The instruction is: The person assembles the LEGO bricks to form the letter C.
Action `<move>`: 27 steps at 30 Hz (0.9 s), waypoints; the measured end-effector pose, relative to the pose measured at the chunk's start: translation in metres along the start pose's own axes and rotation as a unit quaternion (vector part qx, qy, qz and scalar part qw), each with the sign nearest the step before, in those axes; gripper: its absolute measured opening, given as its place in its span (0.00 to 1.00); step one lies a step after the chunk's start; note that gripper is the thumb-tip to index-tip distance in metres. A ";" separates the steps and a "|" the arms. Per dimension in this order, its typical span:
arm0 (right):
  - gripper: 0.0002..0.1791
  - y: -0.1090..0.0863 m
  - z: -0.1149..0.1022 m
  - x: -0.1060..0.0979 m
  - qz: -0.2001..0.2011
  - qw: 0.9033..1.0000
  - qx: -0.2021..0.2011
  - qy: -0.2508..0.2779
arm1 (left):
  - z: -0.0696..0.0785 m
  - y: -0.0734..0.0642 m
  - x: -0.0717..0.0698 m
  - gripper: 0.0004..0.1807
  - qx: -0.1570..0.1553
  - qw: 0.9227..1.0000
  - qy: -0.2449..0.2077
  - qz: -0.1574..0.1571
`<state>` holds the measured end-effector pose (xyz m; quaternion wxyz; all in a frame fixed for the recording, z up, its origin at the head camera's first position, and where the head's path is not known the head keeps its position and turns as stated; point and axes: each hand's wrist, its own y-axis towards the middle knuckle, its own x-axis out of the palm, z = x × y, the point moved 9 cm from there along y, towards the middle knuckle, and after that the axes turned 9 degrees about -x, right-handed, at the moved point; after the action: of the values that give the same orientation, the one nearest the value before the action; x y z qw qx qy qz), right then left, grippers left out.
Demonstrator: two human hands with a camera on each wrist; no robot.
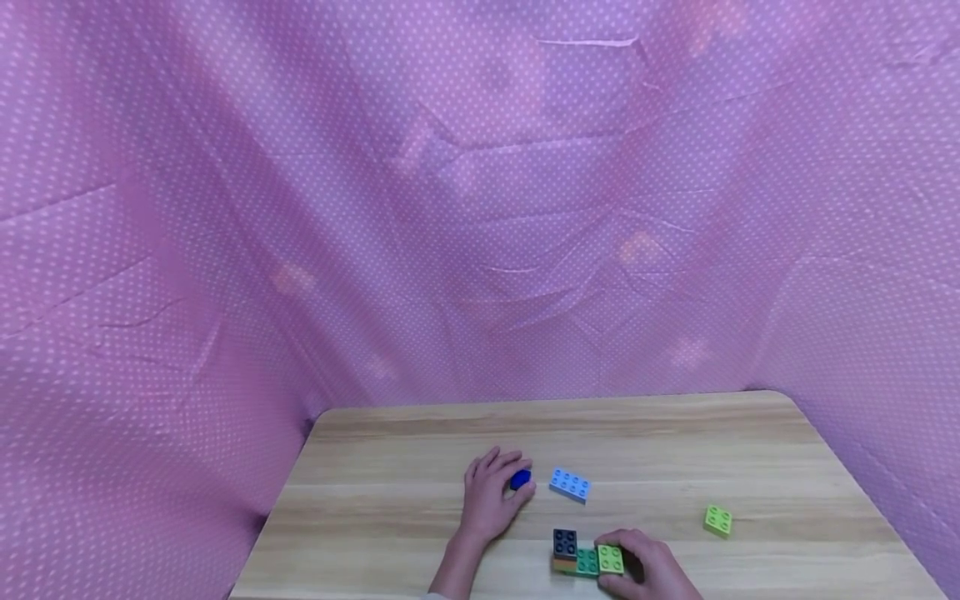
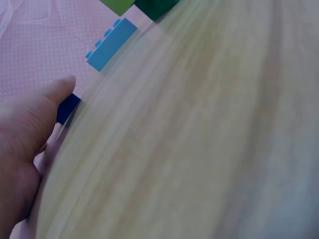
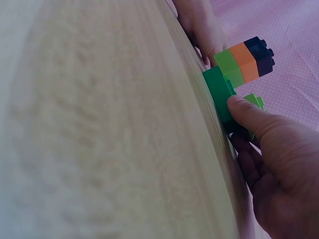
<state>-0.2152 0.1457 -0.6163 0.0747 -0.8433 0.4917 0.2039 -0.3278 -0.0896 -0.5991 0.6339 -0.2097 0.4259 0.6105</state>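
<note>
My left hand (image 1: 491, 497) pinches a dark blue brick (image 1: 520, 479) between thumb and fingers on the table. In the left wrist view the hand hides most of that brick (image 2: 68, 108). My right hand (image 1: 647, 567) grips the right end of a brick assembly, around its lime brick (image 1: 611, 559). That assembly has a green base brick (image 1: 587, 562). On the base's left end a stack rises, seen in the right wrist view: a lime brick (image 3: 229, 67), an orange brick (image 3: 243, 61) and a black brick (image 3: 260, 56) on top.
A light blue brick (image 1: 570, 485), longer than the others, lies just right of the left hand. Farther right sits a loose lime brick (image 1: 717, 521). The wooden table (image 1: 390, 467) is enclosed by a pink dotted cloth (image 1: 480, 250) at the back and sides.
</note>
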 end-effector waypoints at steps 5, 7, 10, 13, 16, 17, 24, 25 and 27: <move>0.24 -0.001 0.001 -0.001 0.000 1.000 0.006 -0.006 | 0.000 0.000 -0.002 0.21 -0.012 1.000 -0.017 0.003; 0.24 -0.001 0.001 -0.002 0.000 1.000 0.005 -0.002 | 0.000 0.000 -0.002 0.22 -0.022 1.000 -0.020 -0.001; 0.24 0.000 0.002 -0.001 -0.001 1.000 0.001 0.008 | -0.001 -0.001 -0.002 0.23 -0.037 0.999 -0.024 -0.007; 0.24 0.000 0.003 -0.001 -0.003 1.000 -0.001 0.015 | -0.003 -0.002 -0.001 0.23 -0.051 0.998 -0.044 -0.014; 0.23 -0.001 0.004 -0.001 -0.004 1.000 0.002 0.016 | -0.006 -0.005 0.000 0.23 -0.067 0.994 -0.082 -0.019; 0.23 -0.001 0.004 -0.001 -0.004 1.000 0.003 0.017 | -0.007 -0.006 0.000 0.23 -0.071 0.992 -0.098 -0.021; 0.24 -0.001 0.006 0.001 -0.008 0.999 0.008 0.031 | -0.005 -0.012 -0.009 0.22 -0.067 0.974 -0.215 -0.010; 0.24 -0.001 0.006 0.001 -0.008 0.999 0.008 0.032 | -0.003 -0.013 -0.010 0.22 -0.061 0.973 -0.223 -0.008; 0.24 0.000 0.005 0.001 -0.008 0.999 0.002 0.032 | 0.000 -0.018 -0.011 0.22 -0.053 0.970 -0.235 -0.006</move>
<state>-0.2157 0.1466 -0.6210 0.0623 -0.8529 0.4877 0.1756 -0.3094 -0.0994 -0.5945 0.7080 -0.0963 0.2302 0.6607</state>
